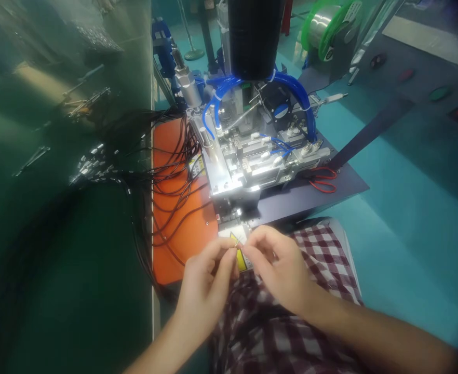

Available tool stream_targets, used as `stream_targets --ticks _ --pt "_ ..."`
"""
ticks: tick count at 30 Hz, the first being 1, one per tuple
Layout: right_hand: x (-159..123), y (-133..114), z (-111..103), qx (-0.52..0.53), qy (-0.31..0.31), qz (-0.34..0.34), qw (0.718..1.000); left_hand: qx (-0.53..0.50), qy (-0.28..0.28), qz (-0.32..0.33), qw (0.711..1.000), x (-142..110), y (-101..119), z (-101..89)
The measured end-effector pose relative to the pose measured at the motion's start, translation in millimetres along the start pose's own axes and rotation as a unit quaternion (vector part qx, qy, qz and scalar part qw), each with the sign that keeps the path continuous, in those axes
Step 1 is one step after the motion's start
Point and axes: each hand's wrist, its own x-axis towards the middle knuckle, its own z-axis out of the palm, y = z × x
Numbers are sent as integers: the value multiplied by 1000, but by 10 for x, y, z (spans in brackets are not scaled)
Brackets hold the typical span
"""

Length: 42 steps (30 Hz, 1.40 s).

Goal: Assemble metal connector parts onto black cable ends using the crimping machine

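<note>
In front of the machine, the fingertips of my two hands nearly meet. My left hand [207, 278] is closed in a pinch between thumb and forefinger. Facing it, my right hand [279, 267] pinches in the same way. Fine pale strands like a thin wire [239, 241] show between the fingertips; most of the piece is hidden by the fingers. Just beyond is the metal fixture of a pneumatic machine [248, 166] with blue air hoses [305, 96]. A white and yellow warning label [229, 236] lies behind the fingertips.
Black cables [170, 187] run across an orange plate [174, 259] onto the dark green table [77, 291] at left, their bright metal ends [92, 166] bunched there. A green spool of solder wire [322, 28] stands at the back right. A control box [423, 67] has buttons.
</note>
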Motion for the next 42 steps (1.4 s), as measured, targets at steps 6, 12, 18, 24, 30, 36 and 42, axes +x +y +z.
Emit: stream_targets --ticks 6,12,18,24,30,36,42 --pt "-18 37 28 -43 -16 -29 999 -65 23 -33 997 25 21 -2" --pt "-38 24 -9 -53 -19 -14 998 -85 58 -47 994 83 106 8" --pt "-36 -10 -8 -96 -19 -82 992 -171 53 -120 977 152 93 23" --pt "71 39 -6 1 -40 43 998 -222 50 -162 960 268 122 -10" --pt "180 20 -103 -22 9 18 1000 -194 43 -166 966 329 107 -21" --pt "304 -70 -103 66 -47 91 993 -187 28 -178 966 364 86 -18" --pt "352 -49 -180 166 -160 150 961 -195 -23 -183 963 351 75 -85"
